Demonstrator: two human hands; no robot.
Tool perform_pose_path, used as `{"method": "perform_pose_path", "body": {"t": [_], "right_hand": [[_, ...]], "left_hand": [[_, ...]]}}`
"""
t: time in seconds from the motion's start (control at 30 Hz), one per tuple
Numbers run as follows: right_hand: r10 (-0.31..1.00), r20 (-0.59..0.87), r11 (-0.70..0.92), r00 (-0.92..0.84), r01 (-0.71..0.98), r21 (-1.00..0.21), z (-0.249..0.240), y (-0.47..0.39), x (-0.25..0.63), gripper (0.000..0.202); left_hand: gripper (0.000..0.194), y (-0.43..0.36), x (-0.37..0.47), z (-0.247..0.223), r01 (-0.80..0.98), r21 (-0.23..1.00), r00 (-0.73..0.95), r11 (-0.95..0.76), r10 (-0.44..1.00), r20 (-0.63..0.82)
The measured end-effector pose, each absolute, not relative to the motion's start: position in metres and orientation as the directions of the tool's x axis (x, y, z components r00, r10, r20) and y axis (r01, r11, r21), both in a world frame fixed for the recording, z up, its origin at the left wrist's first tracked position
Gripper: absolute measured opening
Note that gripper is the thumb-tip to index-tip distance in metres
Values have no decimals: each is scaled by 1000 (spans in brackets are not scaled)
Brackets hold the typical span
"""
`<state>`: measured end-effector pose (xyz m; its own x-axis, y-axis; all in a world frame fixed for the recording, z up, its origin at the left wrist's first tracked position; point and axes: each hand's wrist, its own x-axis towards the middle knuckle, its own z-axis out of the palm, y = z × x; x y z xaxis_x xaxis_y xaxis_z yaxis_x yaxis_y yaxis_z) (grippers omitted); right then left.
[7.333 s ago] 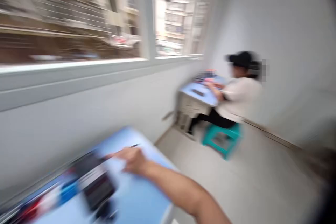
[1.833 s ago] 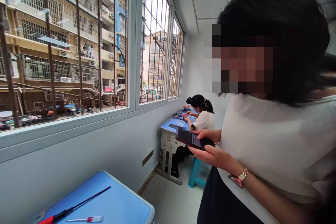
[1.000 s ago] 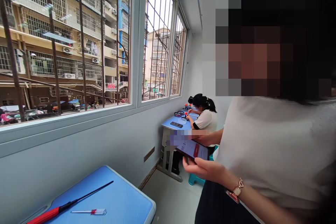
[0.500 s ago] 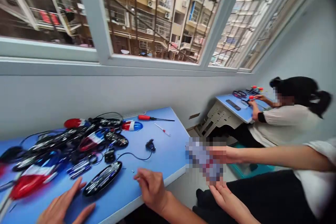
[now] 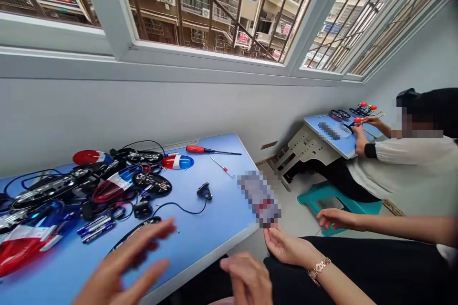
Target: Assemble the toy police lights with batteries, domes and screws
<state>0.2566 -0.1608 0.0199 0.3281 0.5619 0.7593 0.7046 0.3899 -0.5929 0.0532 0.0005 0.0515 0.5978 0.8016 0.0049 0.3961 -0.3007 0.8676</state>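
A black oval casing (image 5: pixel 130 235) is laid on the blue table (image 5: pixel 200 236) just beyond the left hand (image 5: pixel 114 271), the nearer one, its long axis slanted from near left to far right and partly hidden by the fingers. The left hand is spread wide; the right hand (image 5: pixel 250 276) is loosely curled (whether anything is held there cannot be told).

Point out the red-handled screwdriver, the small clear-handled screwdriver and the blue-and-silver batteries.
Red-handled screwdriver (image 5: pixel 200 149): head view, on its handle.
Small clear-handled screwdriver (image 5: pixel 225 169): head view, on its red collar.
Blue-and-silver batteries (image 5: pixel 96 228): head view, mid-bunch.
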Motion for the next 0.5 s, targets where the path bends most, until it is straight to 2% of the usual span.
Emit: {"method": "perform_pose_path", "body": {"t": [0.07,0.13,0.17,0.23,0.27,0.33,0.5], "right_hand": [[505,693,235,514,691,-683,35,-177,276,29],[471,473,1,744,536,-844,49,-186,306,15],[409,365,-32,836,413,-910,55,-186,324,15],[324,179,1,929,189,-982,61,-175,363,29],[273,123,58,954,111,-992,60,-165,383,34],[319,-50,159,947,-105,-982,53,-144,416,42],[440,-224,105,870,-297,-949,20,-120,450,49]], "left_hand": [[57,-19,96,49,298,954,747,22,617,-247],[69,-35,139,48,278,924,788,261,488,-375],[73,-40,158,49,307,881,766,359,456,-453],[73,-43,193,55,352,780,704,518,402,-585],[70,-42,208,58,346,740,673,576,397,-624],[66,-38,232,60,324,685,626,653,394,-672],[57,-34,266,51,314,624,549,716,399,-734]]}}
